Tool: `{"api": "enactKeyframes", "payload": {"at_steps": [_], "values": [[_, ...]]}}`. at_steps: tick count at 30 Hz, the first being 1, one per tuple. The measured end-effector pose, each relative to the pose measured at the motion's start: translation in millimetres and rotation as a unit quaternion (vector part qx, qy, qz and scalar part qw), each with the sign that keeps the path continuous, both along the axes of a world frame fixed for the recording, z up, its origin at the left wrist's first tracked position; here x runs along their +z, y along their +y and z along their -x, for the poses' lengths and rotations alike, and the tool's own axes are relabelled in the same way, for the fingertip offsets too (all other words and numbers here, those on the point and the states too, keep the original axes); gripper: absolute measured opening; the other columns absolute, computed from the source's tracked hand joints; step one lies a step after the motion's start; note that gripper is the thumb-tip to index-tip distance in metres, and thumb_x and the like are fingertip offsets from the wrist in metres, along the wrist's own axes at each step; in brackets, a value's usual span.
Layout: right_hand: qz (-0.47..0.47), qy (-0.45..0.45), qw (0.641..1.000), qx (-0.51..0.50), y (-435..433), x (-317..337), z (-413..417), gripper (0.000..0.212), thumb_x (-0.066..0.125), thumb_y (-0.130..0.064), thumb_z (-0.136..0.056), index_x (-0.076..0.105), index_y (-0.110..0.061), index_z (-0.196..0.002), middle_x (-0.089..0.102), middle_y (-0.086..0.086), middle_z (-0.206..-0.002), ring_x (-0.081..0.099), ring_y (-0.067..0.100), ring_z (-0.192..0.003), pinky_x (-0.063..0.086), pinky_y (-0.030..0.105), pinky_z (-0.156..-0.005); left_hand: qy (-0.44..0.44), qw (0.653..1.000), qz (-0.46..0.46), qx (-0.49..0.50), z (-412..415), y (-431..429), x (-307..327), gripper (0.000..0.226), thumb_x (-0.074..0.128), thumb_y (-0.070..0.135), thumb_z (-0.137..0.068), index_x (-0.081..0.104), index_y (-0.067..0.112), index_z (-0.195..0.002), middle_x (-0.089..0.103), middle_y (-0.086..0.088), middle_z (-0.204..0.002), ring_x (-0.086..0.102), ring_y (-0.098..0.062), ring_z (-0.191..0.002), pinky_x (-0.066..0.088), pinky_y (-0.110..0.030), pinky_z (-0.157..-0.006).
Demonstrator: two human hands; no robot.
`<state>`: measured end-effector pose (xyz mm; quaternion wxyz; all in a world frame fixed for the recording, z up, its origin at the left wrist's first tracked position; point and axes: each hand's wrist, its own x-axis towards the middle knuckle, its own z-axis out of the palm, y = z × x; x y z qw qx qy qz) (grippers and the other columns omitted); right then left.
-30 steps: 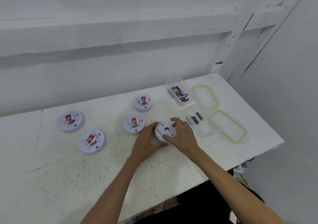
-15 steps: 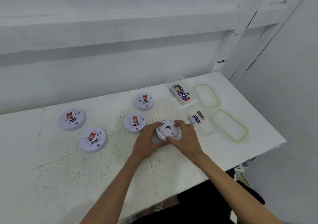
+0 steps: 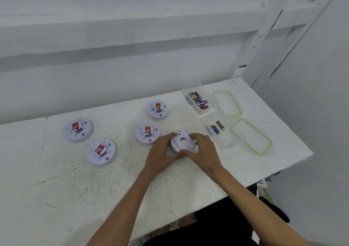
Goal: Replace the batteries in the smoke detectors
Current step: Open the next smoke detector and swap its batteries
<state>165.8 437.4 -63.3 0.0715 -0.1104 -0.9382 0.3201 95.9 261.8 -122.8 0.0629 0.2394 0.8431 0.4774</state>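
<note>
The left hand [image 3: 160, 152] and the right hand [image 3: 204, 151] are gripping one smoke detector [image 3: 182, 142] from both sides with curled fingers. It is sitting toward the right edge of the table [image 3: 56, 189], just beside a clear box [image 3: 226, 141].

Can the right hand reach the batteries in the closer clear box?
Probably yes: the batteries lie in an open box beside the right hand, nothing between. It grips the detector now.

Soft, even, slightly cool light fills the scene, the white table [image 3: 56, 189] looks a little washed out, a grey shadow band lies under the ledge [image 3: 113, 36] on the wall [image 3: 94, 87], and the wide lens bends straight lines near the picture edges.
</note>
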Motion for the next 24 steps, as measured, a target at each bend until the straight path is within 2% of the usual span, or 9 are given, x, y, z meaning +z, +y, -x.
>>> {"api": "enactKeyframes", "payload": {"at_steps": [6,11,14,18,24], "values": [[-0.053,0.023,0.998,0.024,-1.1,-1.9,-6.1,0.069,0.075,-0.052,-0.080,0.056,-0.013,-0.134,0.061,-0.001,-0.127,0.048,0.018,-0.114,0.047,0.026,-0.090,0.003,1.000,0.003,0.002,-0.7,-1.4,0.6,0.083,0.077,0.070,-0.074,0.049,0.036,-0.144,0.055,0.015,-0.144,0.048,0.001,-0.130,0.039,-0.017,-0.106],[-0.017,0.021,1.000,-0.007,-3.6,-6.4,-7.8,0.082,0.080,-0.059,-0.068,0.054,-0.012,-0.130,0.054,-0.001,-0.123,0.051,0.014,-0.110,0.043,0.015,-0.083,0.009,1.000,-0.002,-0.004,0.0,-0.8,-1.2,0.085,0.073,0.072,-0.073,0.052,0.030,-0.143,0.055,0.010,-0.147,0.049,-0.005,-0.134,0.044,-0.029,-0.111],[0.040,0.017,0.998,-0.052,-5.5,-9.4,-10.7,0.082,0.077,-0.067,-0.064,0.056,-0.016,-0.123,0.049,-0.007,-0.119,0.054,0.011,-0.104,0.053,0.024,-0.081,0.009,1.000,0.002,0.001,0.4,-1.1,-3.0,0.081,0.077,0.066,-0.075,0.052,0.029,-0.143,0.055,0.011,-0.147,0.049,-0.005,-0.134,0.046,-0.032,-0.111],[0.098,0.012,0.991,-0.085,-11.7,-13.5,-15.4,0.074,0.083,-0.054,-0.070,0.055,-0.016,-0.127,0.056,-0.006,-0.122,0.060,0.013,-0.104,0.055,0.031,-0.085,-0.012,1.000,0.001,0.014,-0.3,-1.2,-1.4,0.081,0.083,0.060,-0.073,0.049,0.034,-0.142,0.056,0.018,-0.141,0.051,-0.003,-0.129,0.046,-0.029,-0.107],[0.157,0.014,0.982,-0.101,-17.7,-15.2,-18.9,0.066,0.081,-0.045,-0.078,0.055,-0.013,-0.130,0.056,-0.013,-0.123,0.061,0.010,-0.111,0.052,0.023,-0.091,-0.003,1.000,0.022,0.007,0.1,-0.8,-4.2,0.093,0.072,0.076,-0.073,0.047,0.030,-0.149,0.056,0.011,-0.144,0.049,-0.006,-0.131,0.047,-0.033,-0.109]]}}
